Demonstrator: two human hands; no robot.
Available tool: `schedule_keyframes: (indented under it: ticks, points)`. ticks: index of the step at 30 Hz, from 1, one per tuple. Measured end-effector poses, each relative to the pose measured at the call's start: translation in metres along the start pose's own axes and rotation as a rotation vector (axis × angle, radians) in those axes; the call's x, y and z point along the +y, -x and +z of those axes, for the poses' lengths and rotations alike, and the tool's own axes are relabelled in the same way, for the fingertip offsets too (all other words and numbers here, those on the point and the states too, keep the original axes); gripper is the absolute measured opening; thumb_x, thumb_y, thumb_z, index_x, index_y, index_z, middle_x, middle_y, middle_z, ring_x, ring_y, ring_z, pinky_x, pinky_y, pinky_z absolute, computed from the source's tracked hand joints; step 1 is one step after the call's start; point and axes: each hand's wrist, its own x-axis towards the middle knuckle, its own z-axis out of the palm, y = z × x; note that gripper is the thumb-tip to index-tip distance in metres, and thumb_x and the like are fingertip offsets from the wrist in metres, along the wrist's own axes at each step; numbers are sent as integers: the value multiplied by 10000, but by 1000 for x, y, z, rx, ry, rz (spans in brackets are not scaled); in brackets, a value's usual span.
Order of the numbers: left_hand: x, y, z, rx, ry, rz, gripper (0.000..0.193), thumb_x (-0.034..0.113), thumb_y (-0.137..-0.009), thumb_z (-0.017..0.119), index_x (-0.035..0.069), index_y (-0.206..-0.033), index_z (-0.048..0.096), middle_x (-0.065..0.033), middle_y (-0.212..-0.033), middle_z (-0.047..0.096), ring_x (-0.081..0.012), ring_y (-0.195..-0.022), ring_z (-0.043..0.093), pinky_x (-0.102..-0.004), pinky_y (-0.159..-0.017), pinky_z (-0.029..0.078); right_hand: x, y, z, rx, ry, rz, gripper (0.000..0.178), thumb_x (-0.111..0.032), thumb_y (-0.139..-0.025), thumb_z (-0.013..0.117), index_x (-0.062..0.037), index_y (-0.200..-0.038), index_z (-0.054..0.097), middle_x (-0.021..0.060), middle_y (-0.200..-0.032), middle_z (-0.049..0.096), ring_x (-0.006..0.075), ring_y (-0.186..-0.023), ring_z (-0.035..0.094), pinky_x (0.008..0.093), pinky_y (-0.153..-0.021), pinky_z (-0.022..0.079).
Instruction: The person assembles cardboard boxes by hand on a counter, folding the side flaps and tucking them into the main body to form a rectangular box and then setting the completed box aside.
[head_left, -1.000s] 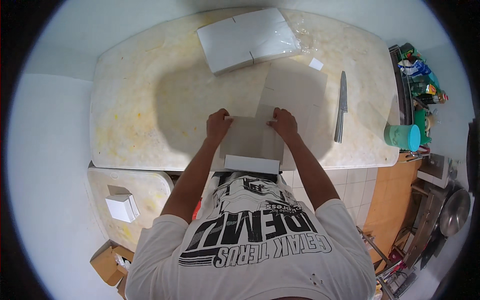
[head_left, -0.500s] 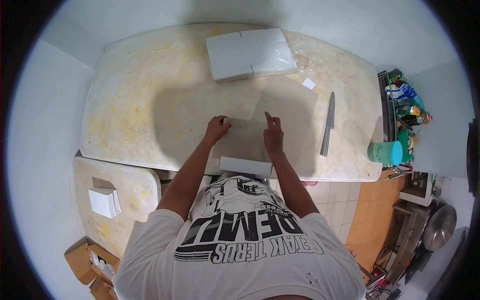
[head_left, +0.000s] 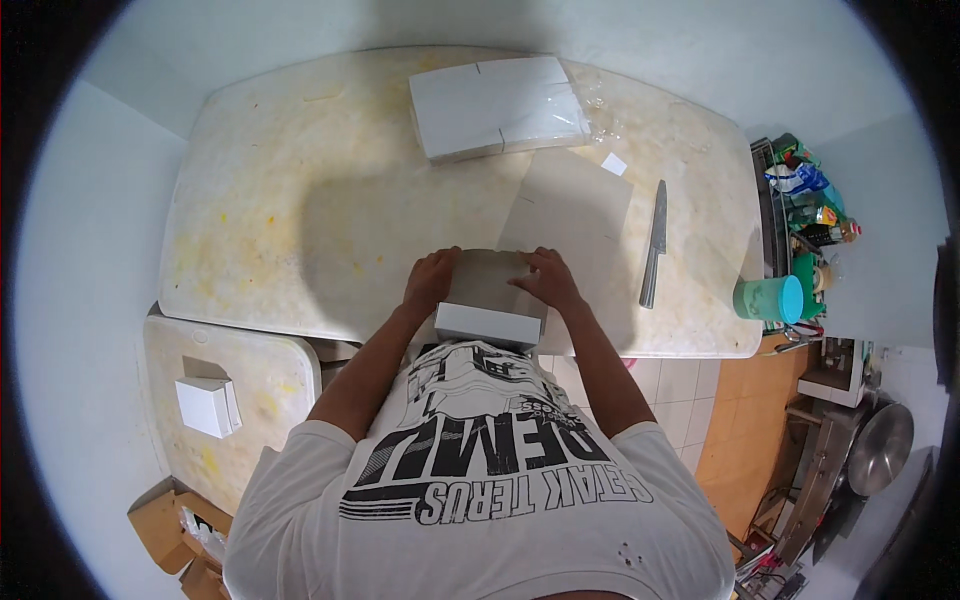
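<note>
Right hand [head_left: 545, 279] is moving closer, so it and the left hand [head_left: 430, 279] are both holding the grey rectangular cardboard sheet [head_left: 485, 279].

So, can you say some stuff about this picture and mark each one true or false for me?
1. The left hand and right hand are at the grey cardboard piece. True.
2. The knife lies left of both hands. False: it lies to their right.
3. The round container has a blue lid. True.
4. The stack of white card is on the smaller table. False: it's at the far side of the big table.
5. A small white box is on the smaller table. True.
</note>
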Motion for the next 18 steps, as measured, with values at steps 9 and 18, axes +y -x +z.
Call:
schedule_keyframes:
  ticks: [9, 18]
  points:
    - [-13, 23, -5, 216, -308, 189, 547, 18, -741, 523, 209, -1252, 480, -161, -1345, 351, -345, -1183, 387, -426, -973, 328, -41, -52, 17, -10, 564, -272, 199, -219, -710, 667, -59, -775, 568, 69, -874, 561, 271, -984, 502, 375, -729, 460]
    - [-14, 19, -16, 54, 807, -592, 341, 55, -807, 523, 43, -1148, 536, -148, -1195, 497, -246, -998, 555, -329, -841, 449, -44, -74, 58, -251, 27, -419, 52, -51, -723, 575, -78, -766, 585, 67, -827, 514, 243, -830, 516, 329, -715, 456]
